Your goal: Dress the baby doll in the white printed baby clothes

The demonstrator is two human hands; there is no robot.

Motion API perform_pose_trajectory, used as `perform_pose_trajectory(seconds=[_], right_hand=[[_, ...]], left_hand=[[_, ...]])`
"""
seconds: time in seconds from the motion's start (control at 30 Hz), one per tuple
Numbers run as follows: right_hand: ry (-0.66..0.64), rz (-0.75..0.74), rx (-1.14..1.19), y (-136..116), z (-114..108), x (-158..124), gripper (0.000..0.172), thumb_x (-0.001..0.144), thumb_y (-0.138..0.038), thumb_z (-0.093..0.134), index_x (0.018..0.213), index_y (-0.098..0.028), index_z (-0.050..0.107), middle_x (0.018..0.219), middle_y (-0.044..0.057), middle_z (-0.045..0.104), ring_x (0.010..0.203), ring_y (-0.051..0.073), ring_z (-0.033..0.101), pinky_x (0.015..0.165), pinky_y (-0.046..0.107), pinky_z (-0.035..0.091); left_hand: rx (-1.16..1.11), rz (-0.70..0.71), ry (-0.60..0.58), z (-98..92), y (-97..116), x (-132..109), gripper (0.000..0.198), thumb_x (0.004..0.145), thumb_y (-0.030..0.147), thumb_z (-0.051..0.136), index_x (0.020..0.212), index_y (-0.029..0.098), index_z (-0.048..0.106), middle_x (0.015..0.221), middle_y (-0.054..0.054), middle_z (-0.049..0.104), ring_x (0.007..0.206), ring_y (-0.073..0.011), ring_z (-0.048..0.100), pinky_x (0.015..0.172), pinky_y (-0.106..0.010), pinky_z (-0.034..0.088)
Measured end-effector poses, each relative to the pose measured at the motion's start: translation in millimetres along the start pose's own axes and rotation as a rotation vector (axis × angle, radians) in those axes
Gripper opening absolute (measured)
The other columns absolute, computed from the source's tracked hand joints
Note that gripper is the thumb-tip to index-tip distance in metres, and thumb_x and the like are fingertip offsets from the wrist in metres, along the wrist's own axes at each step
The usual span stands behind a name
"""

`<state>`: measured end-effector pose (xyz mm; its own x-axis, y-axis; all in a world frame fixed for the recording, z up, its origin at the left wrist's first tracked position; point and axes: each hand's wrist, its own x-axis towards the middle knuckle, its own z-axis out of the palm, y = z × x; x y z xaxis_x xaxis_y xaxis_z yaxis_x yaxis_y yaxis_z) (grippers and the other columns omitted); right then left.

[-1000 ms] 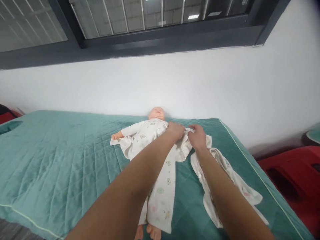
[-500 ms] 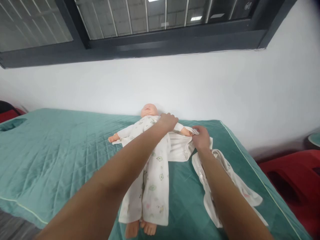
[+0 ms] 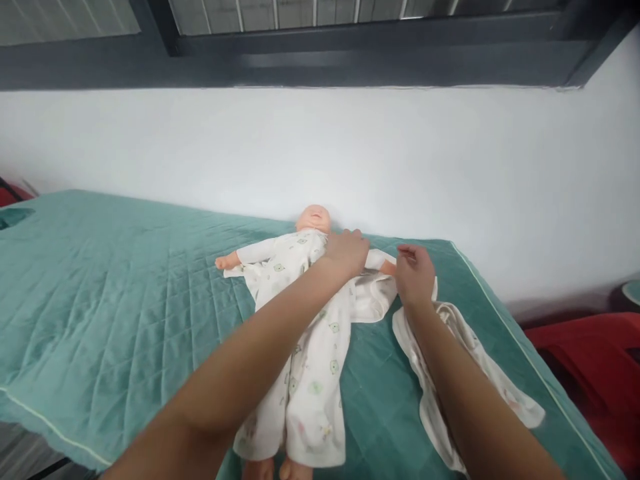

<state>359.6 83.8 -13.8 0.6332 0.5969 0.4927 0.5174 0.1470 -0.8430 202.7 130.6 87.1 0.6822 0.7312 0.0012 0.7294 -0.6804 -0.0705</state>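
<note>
A baby doll lies on its back on the green quilted cover, head towards the wall, in white printed pants and a white printed top. My left hand is closed over the doll's shoulder and upper arm at the right; its fingertips are partly hidden. At the end of that arm, my right hand has its fingers curled together beside the doll's hand. Whatever those fingers hold is hidden. White cloth of the open top spreads under this arm.
Another white printed garment lies crumpled under my right forearm. The green quilted cover extends far to the left. A white wall and a dark window frame rise behind. Red objects stand beyond the right edge.
My view has tilted down and shifted slightly. The cloth seen in my right fingers before no longer shows there, and that hand has turned, fingers curled. My left hand stays at the doll's shoulder.
</note>
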Motion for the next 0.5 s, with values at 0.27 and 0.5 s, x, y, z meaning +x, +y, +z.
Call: perform_pose_trajectory(seconds=[0.27,0.5], right_hand=[[-0.670,-0.050,-0.058,-31,12,-27,0.035,0.090,-0.047,0.052,0.115,-0.024,0.061,0.071,-0.002,0.065,0.069,0.018,0.063,0.074,0.034,0.050],[-0.706,0.156,-0.001,-30,19,-30,0.055,0.087,-0.059,0.055,0.131,-0.027,0.056,0.088,0.001,0.070,0.080,0.020,0.065,0.078,0.037,0.053]], left_hand=[[-0.515,-0.330,0.429,14.0,-71,-82,0.034,0.097,0.036,0.037,0.121,0.022,0.058,0.129,-0.008,0.060,0.119,-0.0236,0.054,0.098,-0.037,0.044],[-0.683,-0.536,0.306,29.9,-118,-92,0.046,0.095,0.051,0.031,0.112,0.023,0.064,0.111,-0.010,0.068,0.106,-0.0286,0.061,0.090,-0.040,0.046]])
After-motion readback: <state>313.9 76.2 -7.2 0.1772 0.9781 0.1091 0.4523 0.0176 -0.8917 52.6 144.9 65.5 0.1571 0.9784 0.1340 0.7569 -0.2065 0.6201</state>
